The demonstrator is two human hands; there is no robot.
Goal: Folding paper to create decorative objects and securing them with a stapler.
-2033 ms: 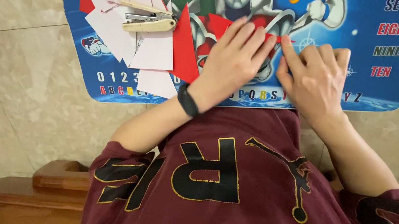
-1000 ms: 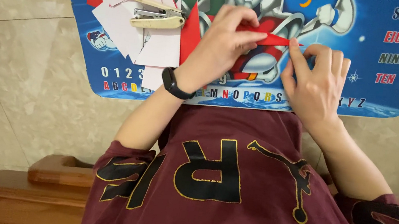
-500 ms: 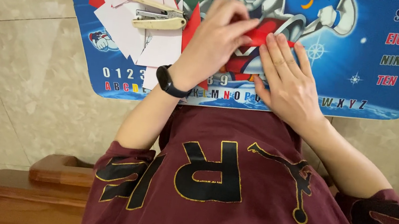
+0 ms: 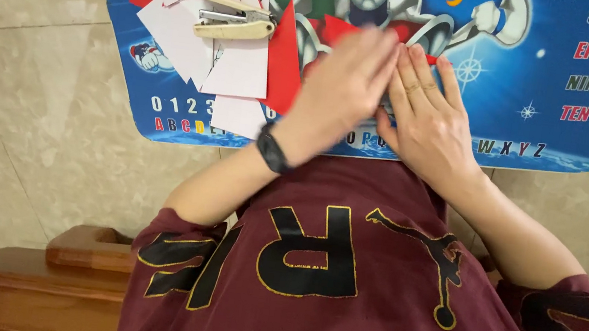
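Note:
A red paper sheet (image 4: 336, 30) lies on the blue picture mat (image 4: 563, 140) on the floor in front of me. My left hand (image 4: 345, 83), with a black band on its wrist, lies flat on the paper and looks blurred from motion. My right hand (image 4: 429, 119) rests flat beside it, fingers stretched out, its fingertips touching the paper's right edge. Both hands hide most of the sheet; only its top edge and a corner show. A second red piece (image 4: 285, 58) sticks out to the left of my left hand.
Several white and pink paper scraps (image 4: 235, 67) are piled on the mat's left part, with a cream and metal stapler (image 4: 233, 25) on top. Beige floor tiles (image 4: 30, 100) surround the mat. A low wooden seat (image 4: 83, 248) is under me.
My left hand had lifted and folded the red paper over; now it is flat, pressing it down. My right hand has slid left next to it.

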